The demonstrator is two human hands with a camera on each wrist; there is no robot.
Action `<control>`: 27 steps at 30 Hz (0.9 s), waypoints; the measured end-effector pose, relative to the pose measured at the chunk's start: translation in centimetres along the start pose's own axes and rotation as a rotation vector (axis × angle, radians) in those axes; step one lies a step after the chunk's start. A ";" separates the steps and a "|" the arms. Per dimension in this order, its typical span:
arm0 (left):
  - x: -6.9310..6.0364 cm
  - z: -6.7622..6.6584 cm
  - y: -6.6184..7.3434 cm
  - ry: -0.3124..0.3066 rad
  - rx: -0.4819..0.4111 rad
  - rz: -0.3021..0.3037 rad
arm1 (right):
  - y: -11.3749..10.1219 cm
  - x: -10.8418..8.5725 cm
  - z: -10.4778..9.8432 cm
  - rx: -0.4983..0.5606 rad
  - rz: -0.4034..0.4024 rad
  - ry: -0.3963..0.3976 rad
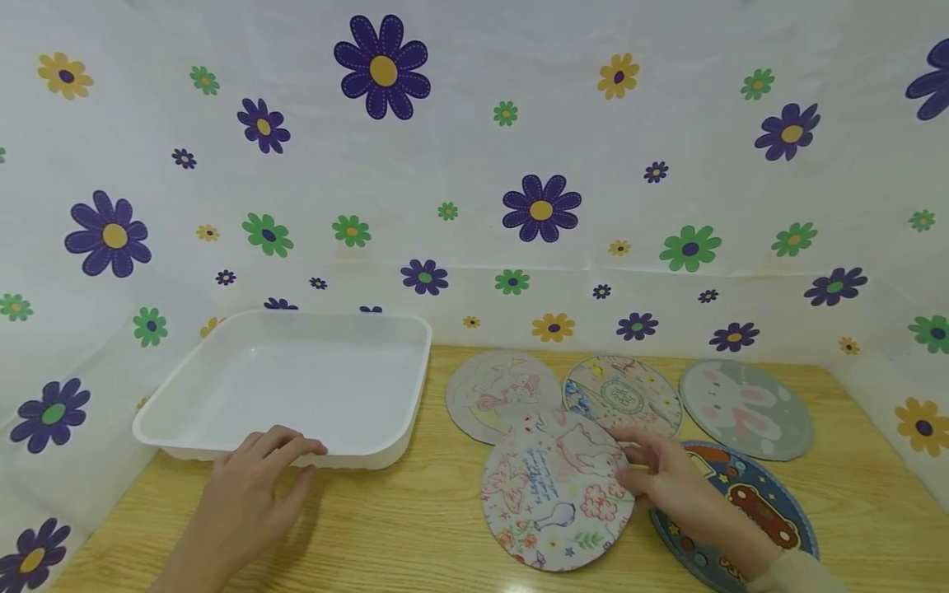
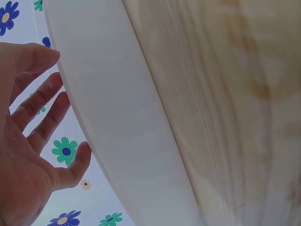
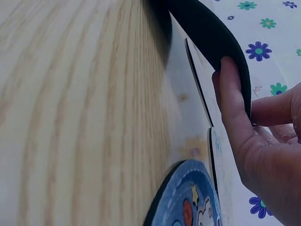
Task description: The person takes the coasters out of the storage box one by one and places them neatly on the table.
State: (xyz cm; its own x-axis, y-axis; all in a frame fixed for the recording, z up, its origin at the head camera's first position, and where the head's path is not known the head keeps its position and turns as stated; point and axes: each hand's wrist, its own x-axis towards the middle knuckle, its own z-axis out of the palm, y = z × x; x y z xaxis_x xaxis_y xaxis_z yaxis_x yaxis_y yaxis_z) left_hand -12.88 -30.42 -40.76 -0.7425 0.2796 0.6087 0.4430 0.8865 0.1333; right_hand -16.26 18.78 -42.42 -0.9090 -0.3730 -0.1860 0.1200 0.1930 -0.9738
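My right hand [image 1: 667, 482] pinches the right edge of a round mat [image 1: 549, 502] printed with pink flowers, a purple shape and blue writing. In the right wrist view the mat's dark underside [image 3: 207, 33] shows, tilted and raised off the wood, with fingers on one face and the thumb on the other. My left hand [image 1: 252, 486] rests its fingertips on the near rim of a white plastic tray [image 1: 363, 453]. Its fingers are relaxed and spread along that rim in the left wrist view. Bare white bottom shows inside the tray.
Behind the held mat lie a pale pink mat [image 1: 482, 387], a floral mat [image 1: 630, 391] and a green bunny mat [image 1: 749, 408]. A blue mat with a red car [image 1: 771, 515] lies under my right forearm. A flowered sheet [image 1: 474, 165] surrounds the wooden table [image 1: 371, 527].
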 end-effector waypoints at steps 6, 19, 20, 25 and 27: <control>0.0 0.0 0.0 -0.001 -0.005 -0.001 | 0.7 -0.6 -0.4 0.025 0.034 -0.021; 0.0 0.1 0.0 0.004 -0.002 0.003 | 1.3 -1.2 -0.7 0.056 0.113 -0.042; 0.0 0.1 0.0 0.004 0.001 0.004 | 1.3 -1.2 -0.7 0.056 0.115 -0.042; 0.0 0.1 -0.1 0.003 0.001 0.003 | 1.2 -1.4 -0.6 0.036 0.130 -0.028; 0.0 0.1 -0.1 0.002 -0.001 -0.001 | 1.2 -1.5 -0.5 0.014 0.135 -0.017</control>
State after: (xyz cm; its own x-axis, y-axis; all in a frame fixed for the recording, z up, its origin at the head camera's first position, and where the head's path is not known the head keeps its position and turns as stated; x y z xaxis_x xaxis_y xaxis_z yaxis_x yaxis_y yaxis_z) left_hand -12.91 -30.45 -40.85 -0.7421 0.2780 0.6099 0.4430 0.8863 0.1351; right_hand -15.01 20.05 -43.19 -0.8772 -0.3599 -0.3176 0.2465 0.2300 -0.9414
